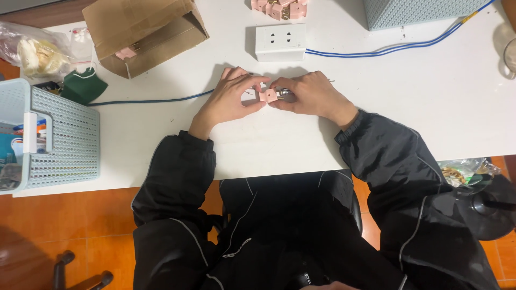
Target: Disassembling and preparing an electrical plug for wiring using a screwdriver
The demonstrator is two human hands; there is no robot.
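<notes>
- Left hand point(226, 102) and right hand point(309, 95) met over the white bench point(430, 107), fingertips pinched shut on one small pink plastic adapter block point(268, 95), held just above the bench top.
- Right grip also closed over a small metallic part, too hidden to identify.
- Work looked mid-way: more pink blocks point(279, 8) heaped at the far edge, one in the open cardboard box point(142, 32).
- White socket strip point(280, 42): hard, glossy, rectangular. Blue cable point(387, 49) striped, slack.
- Perforated pale-blue basket point(64, 137) at left.

left hand point(228, 99), right hand point(309, 95), fingertips meeting, pinched
</notes>
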